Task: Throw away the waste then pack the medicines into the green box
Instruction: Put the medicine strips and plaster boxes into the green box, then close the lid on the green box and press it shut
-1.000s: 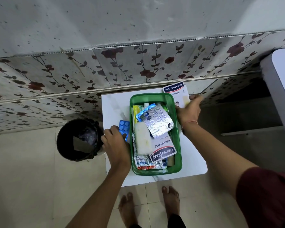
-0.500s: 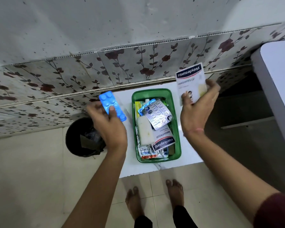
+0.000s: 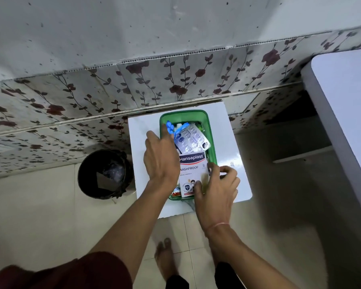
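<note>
The green box (image 3: 208, 124) stands on a small white table (image 3: 142, 130) against the wall. My left hand (image 3: 159, 159) reaches over the box's left rim and holds a blue blister pack (image 3: 170, 127) at its far left corner. My right hand (image 3: 216, 188) grips the near right edge of a white Hansaplast plaster pack (image 3: 191, 167), which lies flat on top of the box's contents. A silver blister strip (image 3: 191, 139) lies slanted in the box just beyond it. More packets underneath are mostly hidden.
A black waste bin (image 3: 104, 174) with a liner stands on the tiled floor left of the table. A flowered tile wall (image 3: 175, 80) runs behind. A white counter edge (image 3: 342, 113) rises at the right. My bare feet (image 3: 165, 259) are below the table.
Both hands came down from the air to the box: the left brought the blue blister pack in from the left, the right laid the Hansaplast pack onto the contents.
</note>
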